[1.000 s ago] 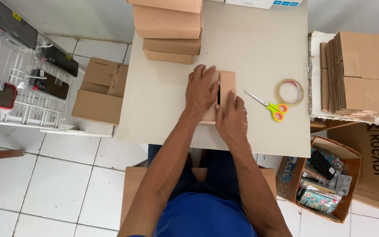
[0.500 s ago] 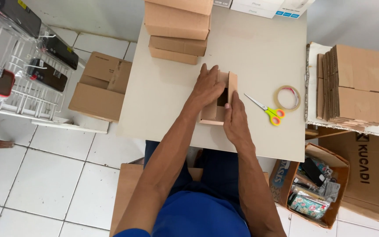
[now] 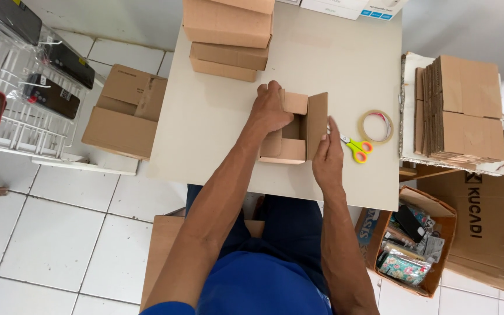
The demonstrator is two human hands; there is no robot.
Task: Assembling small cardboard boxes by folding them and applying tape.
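since a moment ago the small box (image 3: pixel 293 131) has opened up, flaps standing. left hand (image 3: pixel 270 109) presses fingers together into its far-left corner; right hand (image 3: pixel 328 157) lies flat against its right flap, mid-table (image 3: pixel 217 116), scissors (image 3: pixel 354 146) just right.

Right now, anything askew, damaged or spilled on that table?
Nothing stands out. The small cardboard box sits half-folded between the left hand and right hand; scissors and tape roll lie flat beside it.
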